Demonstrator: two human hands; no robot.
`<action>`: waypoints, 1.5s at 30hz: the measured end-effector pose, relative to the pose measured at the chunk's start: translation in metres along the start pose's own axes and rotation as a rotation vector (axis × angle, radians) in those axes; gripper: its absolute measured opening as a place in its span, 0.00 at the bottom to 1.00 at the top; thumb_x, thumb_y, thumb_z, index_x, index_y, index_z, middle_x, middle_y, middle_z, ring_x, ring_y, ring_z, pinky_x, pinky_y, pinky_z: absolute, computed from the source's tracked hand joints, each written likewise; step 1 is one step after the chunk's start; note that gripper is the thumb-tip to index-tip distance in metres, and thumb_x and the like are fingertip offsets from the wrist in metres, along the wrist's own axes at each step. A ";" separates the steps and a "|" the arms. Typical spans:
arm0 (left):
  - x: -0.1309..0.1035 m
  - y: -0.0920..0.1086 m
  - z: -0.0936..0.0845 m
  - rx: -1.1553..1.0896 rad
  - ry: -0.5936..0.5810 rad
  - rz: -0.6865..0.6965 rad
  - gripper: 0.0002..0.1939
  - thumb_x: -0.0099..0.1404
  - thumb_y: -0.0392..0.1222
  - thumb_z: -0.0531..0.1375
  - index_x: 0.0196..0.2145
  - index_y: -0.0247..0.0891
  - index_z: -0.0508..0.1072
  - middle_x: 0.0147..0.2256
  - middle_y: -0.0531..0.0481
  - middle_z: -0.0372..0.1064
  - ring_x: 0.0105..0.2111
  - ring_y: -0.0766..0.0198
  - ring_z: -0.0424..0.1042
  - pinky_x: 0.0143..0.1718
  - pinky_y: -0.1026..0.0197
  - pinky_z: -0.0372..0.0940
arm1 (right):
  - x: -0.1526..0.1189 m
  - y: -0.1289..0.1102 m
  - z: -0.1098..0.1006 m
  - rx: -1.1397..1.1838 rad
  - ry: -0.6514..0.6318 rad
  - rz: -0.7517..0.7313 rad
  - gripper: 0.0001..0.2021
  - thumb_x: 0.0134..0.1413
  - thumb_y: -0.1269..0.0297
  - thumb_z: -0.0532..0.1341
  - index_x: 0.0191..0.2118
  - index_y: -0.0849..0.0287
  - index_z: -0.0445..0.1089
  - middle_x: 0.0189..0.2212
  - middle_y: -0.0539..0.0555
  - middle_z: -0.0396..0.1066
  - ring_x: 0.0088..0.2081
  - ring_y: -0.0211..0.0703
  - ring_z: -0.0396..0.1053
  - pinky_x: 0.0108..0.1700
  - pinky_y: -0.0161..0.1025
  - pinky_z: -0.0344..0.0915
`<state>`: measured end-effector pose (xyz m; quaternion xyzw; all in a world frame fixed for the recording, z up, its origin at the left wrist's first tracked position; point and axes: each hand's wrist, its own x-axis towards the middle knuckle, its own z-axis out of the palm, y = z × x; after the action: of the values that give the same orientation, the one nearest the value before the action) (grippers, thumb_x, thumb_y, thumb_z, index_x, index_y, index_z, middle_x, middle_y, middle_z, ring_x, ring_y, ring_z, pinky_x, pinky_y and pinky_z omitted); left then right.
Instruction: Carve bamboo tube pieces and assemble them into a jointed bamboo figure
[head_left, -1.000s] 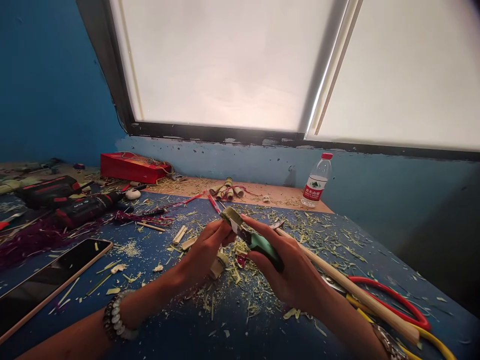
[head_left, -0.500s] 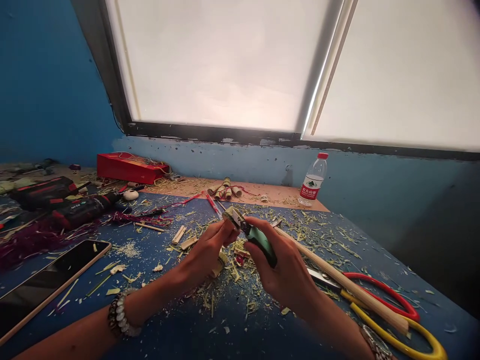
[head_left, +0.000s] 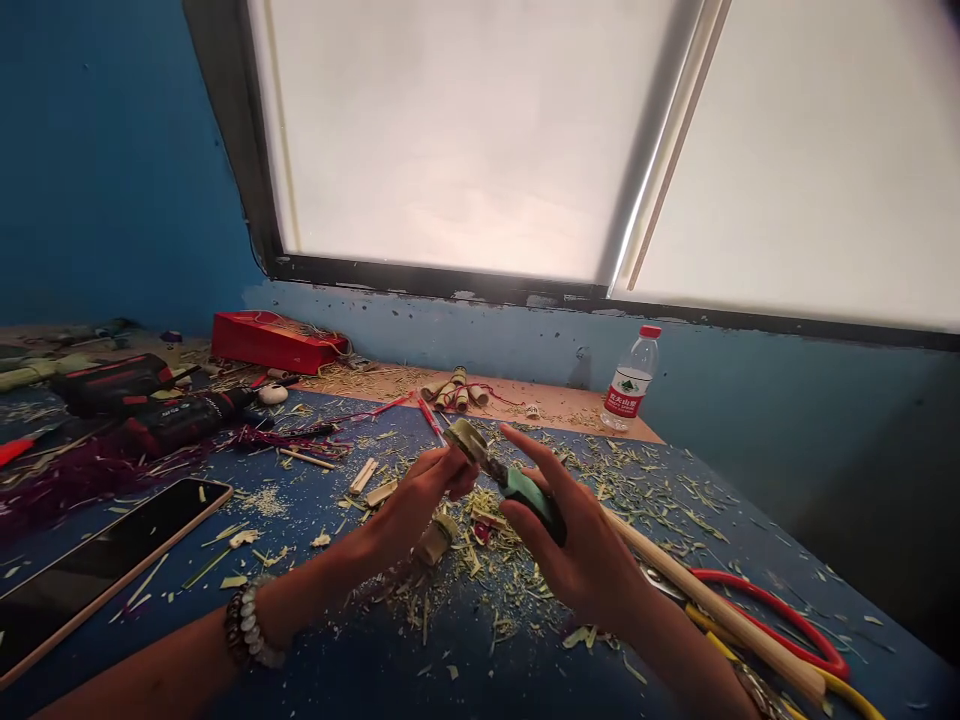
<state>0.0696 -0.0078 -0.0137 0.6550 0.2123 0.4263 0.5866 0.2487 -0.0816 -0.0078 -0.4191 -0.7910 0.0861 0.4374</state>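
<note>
Your L hand (head_left: pixel 421 492) was clamped on the bamboo pc (head_left: pixel 466 438), fingertips & thumb pinched together, holding it up over the middle of the blue tabletop (head_left: pixel 405 665). Your R hand (head_left: pixel 581 545) was wrapped round the green-handled tool (head_left: pixel 531 497), thumb on the near side, index finger stuck out straight & off the grip. Tool's head was right up at the bamboo pc's R side; couldn't tell if it was biting or just touching.

Step in hand looked like nipping or trimming at the rim, so small bites were prob. the way to go: a big one could've split the wall along the grain. L fingertips sat v. close to the tool's head, so they belonged further back, w/ the pinch firm so the pc couldn't roll. That loose index finger was OK for aiming, but it needed to be clear of the tool's head b4 any hard squeeze.

Resting L forearm or wrist on the tabletop would've steadied things. A 2nd bamboo pc (head_left: pixel 436 541) lay just below, amid shavings (head_left: pixel 502 595), so keeping the work above it made sense.
</note>
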 end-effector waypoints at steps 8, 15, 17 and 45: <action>-0.003 -0.002 0.002 -0.060 -0.112 -0.065 0.17 0.63 0.50 0.59 0.24 0.39 0.60 0.25 0.55 0.51 0.27 0.65 0.50 0.32 0.59 0.52 | -0.002 0.002 0.005 -0.014 0.029 -0.053 0.18 0.67 0.64 0.56 0.60 0.50 0.60 0.36 0.50 0.76 0.30 0.39 0.70 0.34 0.36 0.64; -0.003 -0.002 0.007 -0.094 -0.094 -0.107 0.21 0.67 0.55 0.56 0.24 0.39 0.57 0.26 0.54 0.49 0.28 0.64 0.50 0.32 0.59 0.53 | 0.001 -0.002 0.013 -0.002 0.143 0.056 0.11 0.67 0.64 0.56 0.53 0.56 0.63 0.27 0.47 0.70 0.25 0.38 0.66 0.30 0.35 0.59; -0.002 -0.002 0.008 -0.054 -0.094 -0.071 0.21 0.67 0.52 0.57 0.24 0.40 0.55 0.25 0.55 0.47 0.27 0.65 0.47 0.32 0.60 0.52 | 0.002 -0.001 0.012 0.031 0.147 0.102 0.11 0.67 0.63 0.56 0.52 0.57 0.64 0.25 0.46 0.68 0.23 0.37 0.65 0.28 0.35 0.58; 0.003 -0.023 0.012 -0.371 -0.066 -0.155 0.27 0.62 0.66 0.62 0.26 0.39 0.60 0.26 0.56 0.53 0.28 0.66 0.57 0.33 0.61 0.59 | 0.003 -0.011 0.019 0.045 0.132 0.185 0.14 0.66 0.61 0.56 0.54 0.57 0.66 0.30 0.51 0.73 0.27 0.41 0.69 0.32 0.36 0.63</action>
<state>0.0856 -0.0071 -0.0338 0.5308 0.1606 0.3899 0.7352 0.2265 -0.0819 -0.0118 -0.4852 -0.7162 0.1158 0.4881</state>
